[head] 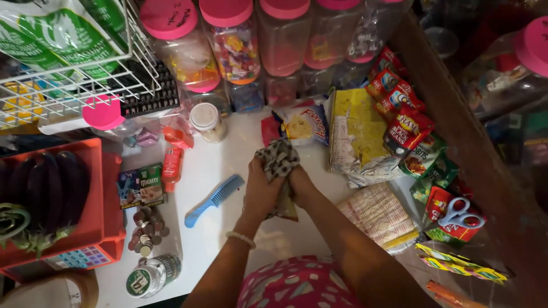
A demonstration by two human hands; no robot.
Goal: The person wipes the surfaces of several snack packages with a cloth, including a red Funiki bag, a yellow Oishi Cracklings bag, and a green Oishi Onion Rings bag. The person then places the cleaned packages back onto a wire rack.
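Both hands, left hand (261, 191) and right hand (298, 185), clutch a crumpled spotted grey cloth (279, 162) running twelve-to-six, pink-lidded clear plastic candy jars (234, 48) at twelve o'clock.

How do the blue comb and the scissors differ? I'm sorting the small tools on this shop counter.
The blue comb lies bare on the white counter left of the hands; the scissors rest on snack packets at the right. The comb is one blue piece with teeth; the scissors have blue-and-white loop handles. Neither is touched: both hands, left hand and right hand, grip a patterned cloth.

The left hand (261, 191) and right hand (298, 183) met at twelve o'clock, fingers curled shut, forearms converging.
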